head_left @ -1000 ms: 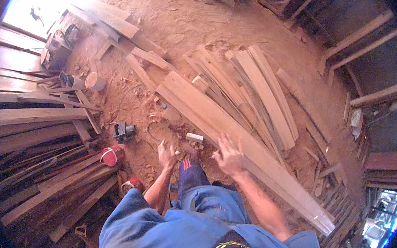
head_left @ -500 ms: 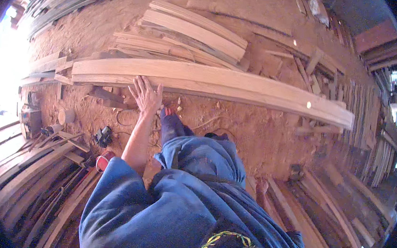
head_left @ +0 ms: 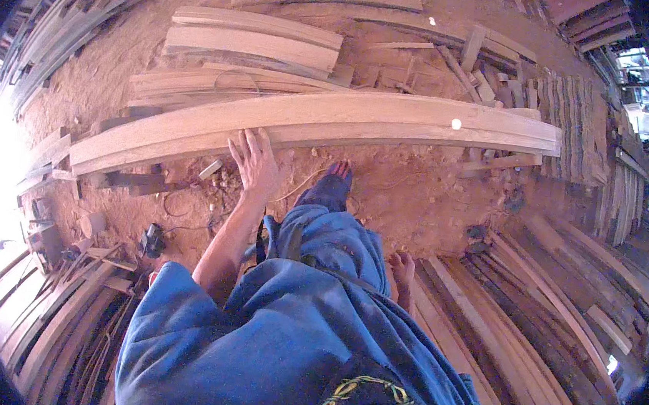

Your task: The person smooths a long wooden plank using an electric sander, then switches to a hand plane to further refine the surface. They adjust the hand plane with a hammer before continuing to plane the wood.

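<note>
The long plank [head_left: 324, 121] spans the frame's middle. The left hand [head_left: 254, 164] lies flat, fingers [head_left: 246, 145] spread and touching its near edge. The right hand [head_left: 403, 271] hangs loose, lower right of centre.

A single head-worn fisheye view looks steeply down from above the person's own body; the blue garment [head_left: 273, 352] fills the lower middle, close under the lens. The view faces forward and down onto the sawdust floor [head_left: 433, 196]; a long pale plank [head_left: 331, 122] crosses the upper middle, bowed by the lens, at about arm's reach, with the left hand [head_left: 255, 162] at its near edge. Stacked boards [head_left: 554, 315] curve along the right rim; more boards [head_left: 43, 332] sit at the lower left, beside a glare-washed patch at the left edge. A dark circular border frames everything; there is no second view to overlap.
</note>
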The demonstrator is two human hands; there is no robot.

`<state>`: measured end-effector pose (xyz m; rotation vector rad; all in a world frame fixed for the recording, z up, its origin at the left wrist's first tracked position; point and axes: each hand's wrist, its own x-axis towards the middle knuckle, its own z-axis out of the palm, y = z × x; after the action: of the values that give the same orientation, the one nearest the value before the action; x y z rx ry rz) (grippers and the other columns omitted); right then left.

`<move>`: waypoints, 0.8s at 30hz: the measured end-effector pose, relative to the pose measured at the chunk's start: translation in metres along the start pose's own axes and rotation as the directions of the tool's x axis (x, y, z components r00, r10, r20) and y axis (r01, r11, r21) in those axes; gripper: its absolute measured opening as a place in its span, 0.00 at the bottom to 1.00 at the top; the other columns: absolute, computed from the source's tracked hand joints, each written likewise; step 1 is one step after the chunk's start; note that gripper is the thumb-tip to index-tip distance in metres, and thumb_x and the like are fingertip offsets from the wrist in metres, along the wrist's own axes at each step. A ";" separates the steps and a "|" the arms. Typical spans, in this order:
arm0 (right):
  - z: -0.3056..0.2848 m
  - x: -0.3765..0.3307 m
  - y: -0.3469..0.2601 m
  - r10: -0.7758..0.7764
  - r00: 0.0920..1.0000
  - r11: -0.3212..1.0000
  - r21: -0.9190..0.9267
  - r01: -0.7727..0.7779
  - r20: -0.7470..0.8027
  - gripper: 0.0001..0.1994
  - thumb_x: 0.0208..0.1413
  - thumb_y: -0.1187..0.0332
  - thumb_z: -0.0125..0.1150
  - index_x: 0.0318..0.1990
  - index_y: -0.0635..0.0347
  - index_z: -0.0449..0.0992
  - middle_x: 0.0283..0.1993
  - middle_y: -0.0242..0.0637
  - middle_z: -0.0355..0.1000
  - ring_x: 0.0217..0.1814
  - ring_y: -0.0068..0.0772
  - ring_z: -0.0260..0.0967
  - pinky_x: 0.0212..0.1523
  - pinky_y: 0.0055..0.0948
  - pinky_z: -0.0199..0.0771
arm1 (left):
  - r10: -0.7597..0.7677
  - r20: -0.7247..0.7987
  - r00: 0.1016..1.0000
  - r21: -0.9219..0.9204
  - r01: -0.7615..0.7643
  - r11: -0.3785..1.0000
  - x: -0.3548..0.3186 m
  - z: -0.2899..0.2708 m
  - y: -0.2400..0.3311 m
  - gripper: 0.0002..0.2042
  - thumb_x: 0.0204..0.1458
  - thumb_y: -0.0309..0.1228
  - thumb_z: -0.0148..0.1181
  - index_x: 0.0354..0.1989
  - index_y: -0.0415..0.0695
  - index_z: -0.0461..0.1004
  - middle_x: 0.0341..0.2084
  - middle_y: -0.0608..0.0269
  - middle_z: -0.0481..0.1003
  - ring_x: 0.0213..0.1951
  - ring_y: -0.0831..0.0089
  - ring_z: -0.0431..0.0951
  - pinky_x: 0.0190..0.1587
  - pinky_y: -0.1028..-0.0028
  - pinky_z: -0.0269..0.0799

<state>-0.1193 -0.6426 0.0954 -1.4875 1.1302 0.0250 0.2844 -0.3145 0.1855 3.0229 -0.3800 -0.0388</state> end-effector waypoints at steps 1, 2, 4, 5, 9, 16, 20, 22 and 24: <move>-0.007 0.022 -0.008 -0.043 0.999 0.999 0.002 0.043 -0.022 0.19 0.63 0.59 0.66 0.52 0.67 0.79 0.39 0.41 0.80 0.41 0.30 0.78 0.38 0.31 0.78 | 0.000 -0.013 1.000 -0.033 0.000 0.999 0.003 0.002 0.020 0.47 0.60 0.62 0.54 0.73 0.30 0.54 0.71 0.25 0.51 0.76 0.37 0.44 0.75 0.34 0.29; -0.017 0.039 -0.015 -0.028 1.000 0.999 -0.038 0.027 -0.013 0.20 0.63 0.60 0.66 0.54 0.67 0.78 0.41 0.41 0.80 0.41 0.31 0.78 0.39 0.32 0.78 | -0.006 0.005 1.000 -0.078 0.006 0.997 0.005 0.003 0.038 0.47 0.60 0.61 0.54 0.73 0.30 0.55 0.71 0.25 0.51 0.76 0.36 0.44 0.74 0.34 0.30; -0.039 0.072 -0.025 0.037 0.999 0.986 -0.159 -0.041 -0.027 0.20 0.64 0.60 0.65 0.57 0.66 0.77 0.43 0.42 0.80 0.42 0.33 0.79 0.41 0.33 0.79 | 0.009 0.017 1.000 -0.101 -0.008 0.995 0.008 0.002 0.064 0.45 0.60 0.59 0.55 0.72 0.30 0.56 0.71 0.26 0.52 0.76 0.37 0.46 0.74 0.35 0.34; -0.050 0.086 -0.026 0.010 0.999 0.993 -0.115 -0.007 0.030 0.20 0.64 0.61 0.65 0.57 0.66 0.76 0.44 0.42 0.80 0.43 0.34 0.79 0.41 0.34 0.79 | 0.019 0.018 1.000 -0.115 -0.017 0.993 0.009 0.003 0.078 0.45 0.60 0.59 0.55 0.72 0.30 0.56 0.71 0.27 0.53 0.75 0.37 0.47 0.74 0.36 0.35; -0.116 0.126 -0.035 0.195 0.980 0.979 0.044 -0.197 0.044 0.17 0.65 0.67 0.63 0.57 0.65 0.77 0.43 0.41 0.79 0.41 0.36 0.79 0.41 0.36 0.81 | 0.023 0.038 0.999 -0.145 -0.018 0.989 0.010 0.009 0.132 0.42 0.60 0.54 0.58 0.71 0.30 0.59 0.70 0.30 0.57 0.75 0.38 0.49 0.74 0.38 0.40; -0.210 0.251 -0.139 0.083 0.996 0.939 0.337 -0.070 -0.025 0.18 0.64 0.63 0.62 0.57 0.61 0.73 0.49 0.41 0.75 0.45 0.39 0.74 0.43 0.39 0.78 | -0.081 0.031 0.996 -0.160 0.085 0.984 -0.004 0.002 0.153 0.38 0.57 0.48 0.60 0.69 0.32 0.62 0.70 0.38 0.59 0.75 0.44 0.51 0.75 0.41 0.42; -0.247 0.333 -0.227 -0.003 0.980 0.926 0.370 0.078 -0.201 0.24 0.65 0.59 0.59 0.64 0.59 0.67 0.59 0.41 0.69 0.56 0.40 0.69 0.53 0.39 0.73 | -0.157 0.047 0.986 -0.119 0.162 0.980 -0.010 0.007 0.162 0.30 0.56 0.47 0.61 0.61 0.38 0.73 0.60 0.42 0.69 0.70 0.46 0.59 0.73 0.41 0.45; -0.253 0.374 -0.269 -0.061 0.973 0.913 0.381 0.144 -0.223 0.27 0.65 0.56 0.58 0.67 0.58 0.64 0.64 0.42 0.66 0.62 0.41 0.67 0.58 0.39 0.71 | -0.411 0.002 0.912 -0.242 0.399 0.884 -0.011 0.010 0.174 0.25 0.56 0.48 0.61 0.57 0.44 0.77 0.54 0.44 0.72 0.64 0.48 0.65 0.71 0.45 0.51; -0.257 0.409 -0.305 -0.049 0.977 0.911 0.391 0.129 -0.208 0.30 0.66 0.54 0.56 0.71 0.57 0.61 0.69 0.42 0.64 0.67 0.41 0.64 0.63 0.39 0.68 | -0.739 0.143 0.659 -0.418 0.716 0.558 0.007 0.021 0.186 0.25 0.57 0.49 0.61 0.58 0.46 0.76 0.54 0.44 0.72 0.62 0.47 0.67 0.69 0.46 0.54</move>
<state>0.1443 -1.1456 0.1574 -1.1839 1.1389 -0.4038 0.2448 -0.4971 0.1826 2.4756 0.8186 -0.0931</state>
